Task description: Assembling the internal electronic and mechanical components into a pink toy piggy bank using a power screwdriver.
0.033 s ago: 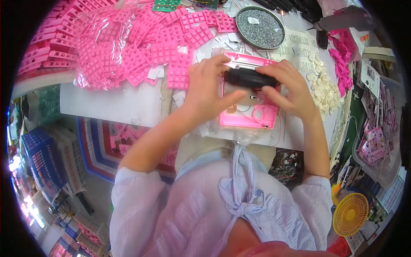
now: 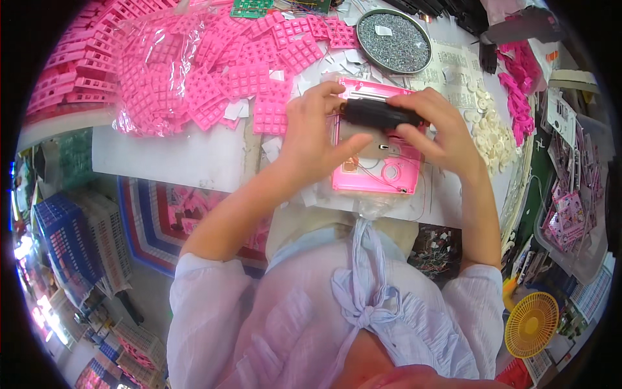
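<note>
A shallow pink plastic case (image 2: 408,176) lies on the worktable in front of me, with thin wires, a pink ring and a grey panel inside. Across its upper half is a long black plastic part (image 2: 379,114), slightly tilted. My left hand (image 2: 313,133) has its bent fingers against the part's left end, its thumb stretched out over the case. At the other end, my right hand (image 2: 444,129) grips the part between fingers and thumb. The underside of the black part is hidden, so I cannot tell whether it touches the case.
Pink keypad pieces (image 2: 246,81) lie heaped at left, partly under clear plastic bags. A round tin of small metal screws (image 2: 394,42) stands behind the case. White round parts (image 2: 492,133) are piled right, near a clear bin (image 2: 573,227). A yellow basket (image 2: 531,324) sits lower right.
The black part has shifted slightly upward in the picture, and my right thumb has moved a little with it. The pink case stays in place.
</note>
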`<state>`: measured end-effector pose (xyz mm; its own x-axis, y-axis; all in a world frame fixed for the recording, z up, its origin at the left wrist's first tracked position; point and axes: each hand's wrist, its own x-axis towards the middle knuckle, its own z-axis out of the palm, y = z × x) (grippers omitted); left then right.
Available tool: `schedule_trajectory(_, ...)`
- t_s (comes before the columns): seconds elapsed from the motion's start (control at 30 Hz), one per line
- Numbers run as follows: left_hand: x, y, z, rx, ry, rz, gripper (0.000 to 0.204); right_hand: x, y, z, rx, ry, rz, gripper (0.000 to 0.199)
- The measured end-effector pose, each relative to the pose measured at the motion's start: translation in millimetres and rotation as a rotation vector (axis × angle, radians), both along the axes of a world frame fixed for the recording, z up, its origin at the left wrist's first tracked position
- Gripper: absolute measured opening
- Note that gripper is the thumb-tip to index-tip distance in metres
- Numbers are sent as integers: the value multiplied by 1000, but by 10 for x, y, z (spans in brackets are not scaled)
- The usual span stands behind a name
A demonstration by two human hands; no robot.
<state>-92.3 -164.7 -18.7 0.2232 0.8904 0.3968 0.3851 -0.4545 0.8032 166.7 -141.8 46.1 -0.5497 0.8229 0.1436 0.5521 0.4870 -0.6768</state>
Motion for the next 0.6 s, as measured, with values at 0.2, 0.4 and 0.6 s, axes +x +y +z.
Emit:
schedule_trajectory(0.2, 78, -18, -9, -54, -36, -80, 72, -43, 381, 35, -364, -90, -187, 34)
schedule_trajectory(0.4, 168, -42, 206, 136, 396, 2, 60, -149, 354, 142, 115, -512, -424, 34)
schedule_trajectory(0.6, 198, -43, 228, 160, 455, 13, 59, -30, 184, -126, 339, -186, -37, 34)
